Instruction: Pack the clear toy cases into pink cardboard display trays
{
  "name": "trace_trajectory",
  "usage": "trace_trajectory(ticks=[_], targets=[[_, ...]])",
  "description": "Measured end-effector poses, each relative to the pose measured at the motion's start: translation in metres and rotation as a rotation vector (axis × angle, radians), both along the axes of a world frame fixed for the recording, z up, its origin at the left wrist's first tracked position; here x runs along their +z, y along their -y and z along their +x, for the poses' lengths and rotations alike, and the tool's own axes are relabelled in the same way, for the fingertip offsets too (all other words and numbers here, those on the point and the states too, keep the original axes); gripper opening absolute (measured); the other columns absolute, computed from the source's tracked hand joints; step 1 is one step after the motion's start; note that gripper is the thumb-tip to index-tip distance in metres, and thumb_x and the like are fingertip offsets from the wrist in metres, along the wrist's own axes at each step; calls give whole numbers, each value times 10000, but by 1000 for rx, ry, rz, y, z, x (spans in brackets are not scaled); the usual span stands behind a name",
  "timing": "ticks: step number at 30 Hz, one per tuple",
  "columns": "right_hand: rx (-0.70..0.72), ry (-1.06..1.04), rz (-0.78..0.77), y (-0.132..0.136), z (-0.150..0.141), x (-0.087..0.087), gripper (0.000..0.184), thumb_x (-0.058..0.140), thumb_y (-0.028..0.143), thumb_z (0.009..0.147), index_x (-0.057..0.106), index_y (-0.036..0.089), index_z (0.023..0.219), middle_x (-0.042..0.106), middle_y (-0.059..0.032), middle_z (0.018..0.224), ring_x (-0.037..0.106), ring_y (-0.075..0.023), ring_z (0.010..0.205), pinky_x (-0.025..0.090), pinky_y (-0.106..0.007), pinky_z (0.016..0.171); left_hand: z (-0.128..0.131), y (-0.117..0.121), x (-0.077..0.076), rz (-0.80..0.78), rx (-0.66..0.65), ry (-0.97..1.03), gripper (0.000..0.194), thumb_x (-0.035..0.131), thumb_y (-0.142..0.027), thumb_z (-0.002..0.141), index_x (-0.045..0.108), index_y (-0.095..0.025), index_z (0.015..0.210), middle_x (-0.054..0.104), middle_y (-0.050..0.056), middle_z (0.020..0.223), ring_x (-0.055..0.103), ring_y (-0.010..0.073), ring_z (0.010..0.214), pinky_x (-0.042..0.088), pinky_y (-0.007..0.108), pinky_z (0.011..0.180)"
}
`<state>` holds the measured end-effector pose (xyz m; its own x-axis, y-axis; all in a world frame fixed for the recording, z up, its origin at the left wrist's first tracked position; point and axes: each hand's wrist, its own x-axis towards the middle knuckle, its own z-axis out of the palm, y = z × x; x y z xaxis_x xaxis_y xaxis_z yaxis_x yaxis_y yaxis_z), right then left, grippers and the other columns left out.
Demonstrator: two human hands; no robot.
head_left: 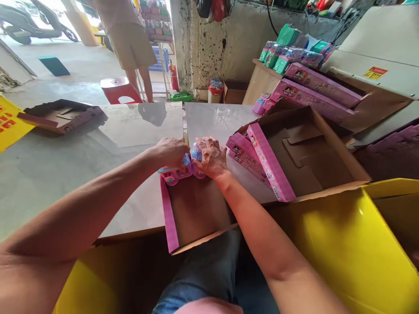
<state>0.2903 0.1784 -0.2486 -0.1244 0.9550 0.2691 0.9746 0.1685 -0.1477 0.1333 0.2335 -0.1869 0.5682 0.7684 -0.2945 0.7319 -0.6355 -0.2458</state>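
Note:
Both my hands meet at the far end of a flat pink-edged cardboard tray (pixel 193 209) that lies on the grey table (pixel 65 165) in front of me. My left hand (pixel 170 152) is closed on a pink plastic toy (pixel 175 173) with a clear blue part. My right hand (pixel 212 158) is closed on the same toy from the right side, its fingers curled over the clear blue top (pixel 196 152). The toy rests on the tray's far edge.
An open pink carton (pixel 294 152) with more pink trays lies to the right, yellow box flaps (pixel 343 244) nearer me. Pink and green boxes (pixel 314 83) are stacked at back right. Another flat tray (pixel 62 115) lies far left. A person (pixel 131 43) stands beyond by a red stool (pixel 119 89).

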Motion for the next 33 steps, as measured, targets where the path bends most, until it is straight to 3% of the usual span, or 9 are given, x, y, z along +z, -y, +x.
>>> trace_trajectory(ticks=[9, 14, 18, 23, 26, 30, 33], targets=[[-32, -22, 5, -4, 9, 5, 633, 496, 488, 944, 383, 252, 1520, 428, -102, 1513, 340, -298, 1389, 426, -501, 1018, 4, 4, -7, 23, 11, 0, 600, 764, -524, 694, 680, -221, 1205, 620, 149, 1173, 661, 305, 968, 507, 345, 787], [12, 26, -2, -1, 4, 5, 623, 518, 440, 941, 385, 256, 1521, 417, -102, 1525, 316, -308, 1404, 406, -532, 1032, 18, 5, -4, -8, 20, -62, 572, 823, -466, 661, 701, -186, 1145, 648, 145, 1133, 660, 299, 983, 505, 339, 818], [4, 19, -20, 0, 1, 0, 641, 485, 441, 956, 323, 274, 1554, 345, -101, 1584, 236, -323, 1464, 353, -574, 1071, 14, 1, -7, 9, 5, -37, 577, 804, -501, 671, 687, -213, 1158, 641, 127, 1131, 661, 290, 979, 511, 331, 796], [17, 14, -56, -2, 2, 0, 682, 466, 467, 954, 265, 284, 1580, 308, -101, 1612, 189, -329, 1489, 315, -607, 1093, -3, 2, -20, 58, -66, 178, 772, 778, -540, 672, 562, -193, 1328, 583, 131, 1257, 638, 296, 1067, 511, 337, 853], [17, 34, -68, -1, 2, 2, 688, 475, 461, 941, 272, 298, 1578, 298, -104, 1618, 187, -346, 1484, 321, -611, 1081, -6, 6, -23, 112, -1, 220, 892, 759, -536, 684, 447, -173, 1437, 571, 154, 1282, 627, 322, 1098, 511, 360, 859], [-1, 58, -68, 0, 1, 3, 700, 479, 468, 926, 270, 318, 1577, 287, -92, 1620, 179, -347, 1482, 337, -598, 1066, 2, 7, -20, 85, 13, 140, 667, 742, -490, 695, 588, -160, 1254, 624, 149, 1159, 649, 325, 1035, 510, 356, 814], [-5, 59, -70, -1, -1, 2, 692, 475, 471, 930, 269, 321, 1573, 286, -100, 1617, 170, -356, 1481, 349, -604, 1047, 7, 4, -19, 60, -9, 122, 721, 762, -514, 657, 581, -143, 1248, 635, 159, 1144, 653, 331, 1023, 509, 349, 798]])
